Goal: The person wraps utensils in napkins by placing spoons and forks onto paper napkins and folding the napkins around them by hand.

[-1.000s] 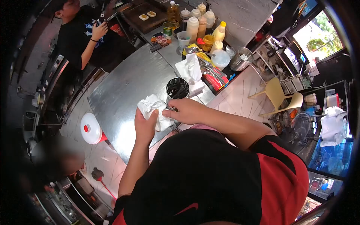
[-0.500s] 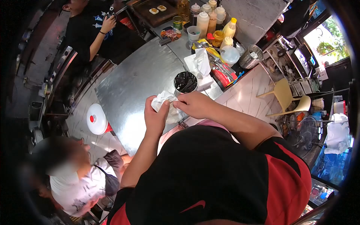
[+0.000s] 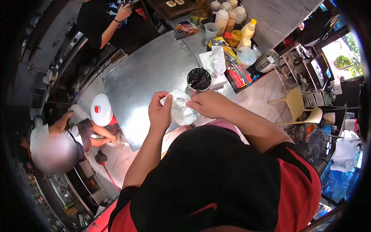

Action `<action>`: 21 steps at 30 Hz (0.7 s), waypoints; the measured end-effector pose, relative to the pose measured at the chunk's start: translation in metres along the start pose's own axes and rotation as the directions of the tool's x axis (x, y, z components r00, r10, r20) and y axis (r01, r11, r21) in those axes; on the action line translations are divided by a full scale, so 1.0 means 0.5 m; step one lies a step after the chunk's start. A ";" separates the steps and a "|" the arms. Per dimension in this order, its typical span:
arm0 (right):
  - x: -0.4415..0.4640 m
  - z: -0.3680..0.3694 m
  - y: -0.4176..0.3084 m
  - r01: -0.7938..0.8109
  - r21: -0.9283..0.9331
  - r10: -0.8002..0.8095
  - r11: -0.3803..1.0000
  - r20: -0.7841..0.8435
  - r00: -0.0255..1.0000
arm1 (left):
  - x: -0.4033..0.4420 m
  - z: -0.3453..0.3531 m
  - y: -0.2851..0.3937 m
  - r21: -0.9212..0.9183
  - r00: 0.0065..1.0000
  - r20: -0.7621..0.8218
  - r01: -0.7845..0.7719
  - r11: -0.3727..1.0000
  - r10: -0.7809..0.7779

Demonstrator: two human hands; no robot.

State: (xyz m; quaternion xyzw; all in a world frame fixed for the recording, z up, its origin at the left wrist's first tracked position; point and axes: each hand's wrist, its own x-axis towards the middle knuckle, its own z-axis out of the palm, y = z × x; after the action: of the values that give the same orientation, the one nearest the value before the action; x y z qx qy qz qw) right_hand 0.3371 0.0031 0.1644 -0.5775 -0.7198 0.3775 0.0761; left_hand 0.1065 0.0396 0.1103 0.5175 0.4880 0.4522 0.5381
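Observation:
Between my two hands I hold a thin, crumpled white sheet, a tissue or a plastic bag; I cannot tell which. My left hand pinches its upper left edge between thumb and fingers. Gripping the right edge, my right hand has its fingers curled and partly hidden. Just beyond the sheet stands a metal canister filled with black strip-like pieces. Behind my right hand is a white tissue box with a tissue standing up from it. The sheet hangs at the near edge of the steel table.
Squeeze bottles, a clear bowl and a perforated metal holder crowd the far right. A white-lidded bucket stands left of the table. One person is at the far left, another crouches at the near left. A yellow chair is to the right.
The white sheet has been spread wider and hangs lower between my hands, which have moved slightly apart. The person at the near left has moved away from the table and bent lower.

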 end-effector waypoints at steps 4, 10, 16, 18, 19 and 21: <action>-0.003 -0.013 -0.011 -0.036 -0.083 0.041 0.996 0.057 0.998 | -0.016 -0.028 0.084 0.541 0.705 0.377 -0.694 0.475 0.601; -0.003 -0.010 -0.006 0.026 -0.113 -0.019 0.993 0.064 0.998 | -0.005 -0.027 0.087 0.553 0.683 0.616 -0.730 0.401 0.392; -0.016 -0.020 -0.019 0.017 -0.177 -0.004 0.984 0.076 0.997 | 0.003 -0.037 0.087 0.561 0.808 0.587 -0.448 0.696 0.048; -0.016 -0.017 -0.014 0.039 -0.179 -0.027 0.983 0.068 0.997 | 0.007 -0.040 0.102 0.577 0.785 0.618 -0.423 0.699 -0.035; -0.014 -0.012 -0.003 0.063 -0.173 -0.053 0.983 0.059 0.997 | 0.010 -0.038 0.105 0.598 0.786 0.612 -0.388 0.701 -0.086; -0.013 -0.009 0.000 0.062 -0.177 -0.054 0.982 0.050 0.997 | 0.015 -0.032 0.107 0.639 0.782 0.596 -0.322 0.698 -0.185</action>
State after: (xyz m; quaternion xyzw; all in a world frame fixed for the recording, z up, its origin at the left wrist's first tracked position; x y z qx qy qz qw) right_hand 0.3414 -0.0006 0.1696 -0.5521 -0.7688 0.3222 0.0191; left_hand 0.0924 0.0520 0.1633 0.8214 0.3979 0.0526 0.4052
